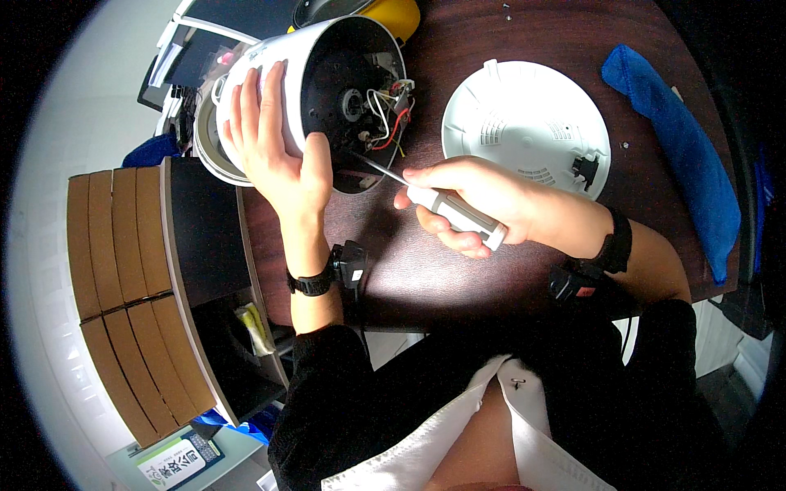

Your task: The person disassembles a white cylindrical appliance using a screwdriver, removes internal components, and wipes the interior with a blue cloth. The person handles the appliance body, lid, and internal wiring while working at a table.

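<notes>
A white cylindrical appliance (pixel 325 28) lies tilted on its side, its open end showing a dark inside with red and white wires and small parts. My left hand (pixel 274 155) grips the appliance's side, fingers over the white shell, thumb beside the opening. My right hand (pixel 463 200) is closed round the white and gray handle of a screwdriver (pixel 458 214), whose shaft reaches into the lower part of the opening; I cannot make out what its tip touches. A white round cover (pixel 509 106) with vent slots and a black fitting lies right of the appliance.
On the dark wooden table (pixel 573 33) are a blue cloth (pixel 671 155) at the right, small screws (pixel 625 146) and a yellow and black container (pixel 393 15) at the back. A white ringed piece (pixel 210 164) sits behind the appliance. Stacked cardboard boxes (pixel 123 245) stand left, beside a shelf.
</notes>
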A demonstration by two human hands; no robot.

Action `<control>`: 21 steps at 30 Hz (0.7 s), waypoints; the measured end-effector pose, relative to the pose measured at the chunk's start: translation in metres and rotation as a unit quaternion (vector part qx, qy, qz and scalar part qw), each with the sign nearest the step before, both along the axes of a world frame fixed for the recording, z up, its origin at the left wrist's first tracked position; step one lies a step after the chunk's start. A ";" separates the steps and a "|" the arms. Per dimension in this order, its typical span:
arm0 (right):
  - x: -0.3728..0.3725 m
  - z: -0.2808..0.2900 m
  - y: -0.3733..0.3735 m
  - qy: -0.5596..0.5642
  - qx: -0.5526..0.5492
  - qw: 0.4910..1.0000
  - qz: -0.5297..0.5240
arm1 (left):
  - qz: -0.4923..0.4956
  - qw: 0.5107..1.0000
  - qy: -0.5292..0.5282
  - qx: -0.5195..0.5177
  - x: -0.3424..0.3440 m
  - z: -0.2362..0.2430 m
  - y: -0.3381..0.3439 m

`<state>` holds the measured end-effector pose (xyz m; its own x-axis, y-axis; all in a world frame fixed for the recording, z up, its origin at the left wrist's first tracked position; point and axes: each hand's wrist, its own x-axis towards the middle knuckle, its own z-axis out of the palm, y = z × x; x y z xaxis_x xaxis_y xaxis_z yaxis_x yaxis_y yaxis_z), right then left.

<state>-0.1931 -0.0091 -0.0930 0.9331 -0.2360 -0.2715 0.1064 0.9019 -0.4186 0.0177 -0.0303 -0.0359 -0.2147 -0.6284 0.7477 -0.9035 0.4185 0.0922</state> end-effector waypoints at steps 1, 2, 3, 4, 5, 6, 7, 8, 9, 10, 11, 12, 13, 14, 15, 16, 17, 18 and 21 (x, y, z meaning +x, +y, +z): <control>0.000 0.000 0.000 -0.001 0.000 1.000 -0.002 | 0.001 1.000 0.001 0.000 -0.001 0.000 0.000; 0.000 -0.001 0.000 -0.003 0.000 1.000 -0.003 | 0.001 1.000 0.002 0.001 -0.001 0.000 0.000; 0.000 0.000 0.000 -0.005 0.006 1.000 -0.001 | -0.001 1.000 0.002 0.001 -0.001 0.001 0.000; -0.001 0.002 -0.001 -0.007 0.011 1.000 0.001 | -0.003 1.000 0.002 0.001 -0.001 0.001 -0.001; -0.002 0.003 -0.001 -0.009 0.015 1.000 0.003 | -0.005 1.000 0.002 0.001 0.000 0.001 0.000; -0.002 0.003 -0.001 -0.020 0.027 0.999 0.002 | -0.003 1.000 0.000 0.000 0.000 0.001 0.000; -0.001 0.004 -0.001 -0.032 0.038 0.999 0.001 | -0.002 1.000 -0.001 0.000 -0.001 0.001 0.000; -0.001 0.004 -0.001 -0.044 0.049 0.998 -0.001 | -0.001 1.000 -0.003 -0.001 -0.001 0.001 0.000; 0.000 0.005 -0.002 -0.038 0.047 0.998 -0.002 | 0.002 1.000 -0.003 -0.001 -0.001 0.000 0.000; 0.000 0.008 -0.003 -0.032 0.045 0.998 -0.002 | 0.004 1.000 -0.004 -0.001 -0.001 0.000 -0.001; 0.000 0.010 -0.003 -0.027 0.042 0.999 -0.001 | 0.007 1.000 -0.005 -0.002 -0.001 0.000 0.000; 0.001 0.011 -0.003 -0.026 0.044 0.999 -0.001 | 0.003 1.000 -0.006 -0.003 -0.001 0.000 0.000; 0.002 0.013 -0.002 -0.026 0.046 0.999 -0.001 | -0.002 1.000 -0.006 -0.004 0.000 0.000 0.000; 0.002 0.014 -0.001 -0.025 0.048 0.999 -0.002 | -0.007 1.000 -0.006 -0.005 0.000 0.000 0.000; 0.002 0.015 -0.001 -0.015 0.038 0.999 -0.002 | 0.000 1.000 -0.014 -0.007 -0.002 0.001 0.001; 0.002 0.017 -0.001 -0.004 0.028 1.000 -0.002 | 0.007 1.000 -0.021 -0.009 -0.006 0.003 0.003; 0.002 0.017 -0.001 0.007 0.018 1.000 -0.001 | 0.015 0.999 -0.030 -0.011 -0.008 0.004 0.005; 0.002 0.017 -0.002 0.028 -0.045 0.999 -0.002 | 0.015 0.999 -0.026 -0.012 -0.008 0.004 0.005; 0.001 0.018 -0.005 0.145 -0.263 0.954 -0.001 | 0.013 1.000 -0.018 -0.013 -0.010 0.003 0.004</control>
